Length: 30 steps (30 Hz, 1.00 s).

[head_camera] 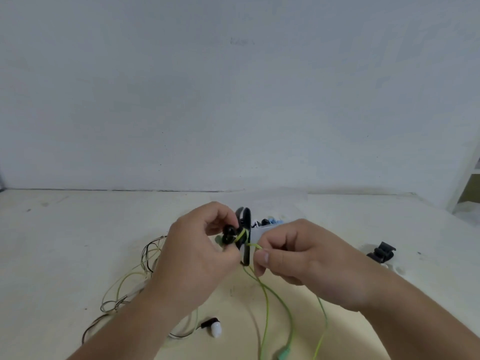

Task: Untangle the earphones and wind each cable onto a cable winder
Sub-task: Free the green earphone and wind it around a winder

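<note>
on the pale table (78, 229) the other cables (130, 289) lie tangled at left. above it the left hand (192, 258) has its grip clamped on the black cable winder (245, 229). the right hand (298, 258) pinches the green cable (265, 294) just beside the winder. to wind well, hold the winder steady, lay each turn snug beside the last, and let slack slide through the pinch.

Glossy black winder (245, 236) — matt tabletop (78, 229)

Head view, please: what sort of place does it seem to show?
Probably a plain indoor work surface: a pale tabletop against a bare white wall, with tangled earphone cables and a black winder lying on it.
</note>
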### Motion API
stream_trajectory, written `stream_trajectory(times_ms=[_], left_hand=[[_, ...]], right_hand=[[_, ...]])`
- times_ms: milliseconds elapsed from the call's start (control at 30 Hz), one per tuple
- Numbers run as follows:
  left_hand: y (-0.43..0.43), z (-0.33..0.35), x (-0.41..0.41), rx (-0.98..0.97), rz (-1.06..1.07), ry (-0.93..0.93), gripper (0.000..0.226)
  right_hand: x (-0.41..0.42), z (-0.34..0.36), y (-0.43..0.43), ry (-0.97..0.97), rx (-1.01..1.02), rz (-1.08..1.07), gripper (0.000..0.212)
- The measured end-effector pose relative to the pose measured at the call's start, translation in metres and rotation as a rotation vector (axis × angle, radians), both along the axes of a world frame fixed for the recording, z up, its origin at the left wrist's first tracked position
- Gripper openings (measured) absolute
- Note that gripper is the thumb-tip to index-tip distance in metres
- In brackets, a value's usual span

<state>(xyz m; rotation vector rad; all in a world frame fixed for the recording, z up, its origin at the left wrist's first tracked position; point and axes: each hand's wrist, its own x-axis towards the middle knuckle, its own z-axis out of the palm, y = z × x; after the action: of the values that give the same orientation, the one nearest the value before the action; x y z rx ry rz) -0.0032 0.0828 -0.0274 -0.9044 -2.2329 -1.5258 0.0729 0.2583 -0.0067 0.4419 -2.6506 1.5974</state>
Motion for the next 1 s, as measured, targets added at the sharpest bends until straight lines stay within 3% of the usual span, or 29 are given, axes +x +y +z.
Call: stream_trajectory(times_ms=[167, 400, 500, 633, 767, 1000], left_hand=[[0.001, -0.004, 0.004, -0.142, -0.034, 0.064, 0.033], [0.003, 0.003, 0.009, 0.02, -0.327, -0.159, 0.022], [0.003, 0.006, 0.009, 0.147, -0.403, -0.249, 0.023], [0.003, 0.007, 0.005, 0.303, -0.297, -0.299, 0.026], [0.003, 0.003, 0.001, 0.281, -0.147, -0.255, 0.025], [0.004, 0.002, 0.0, 0.209, -0.036, -0.129, 0.029]], right_hand=[[0.001, 0.005, 0.006, 0.126, -0.075, -0.226, 0.023], [-0.004, 0.003, 0.008, 0.252, 0.021, -0.5, 0.023], [-0.008, -0.003, 0.011, 0.137, 0.078, -0.452, 0.028], [-0.01, -0.013, 0.006, -0.055, 0.11, -0.209, 0.029], [-0.008, -0.011, -0.002, -0.089, 0.077, -0.02, 0.029], [-0.001, -0.003, 0.004, -0.112, 0.098, -0.034, 0.029]])
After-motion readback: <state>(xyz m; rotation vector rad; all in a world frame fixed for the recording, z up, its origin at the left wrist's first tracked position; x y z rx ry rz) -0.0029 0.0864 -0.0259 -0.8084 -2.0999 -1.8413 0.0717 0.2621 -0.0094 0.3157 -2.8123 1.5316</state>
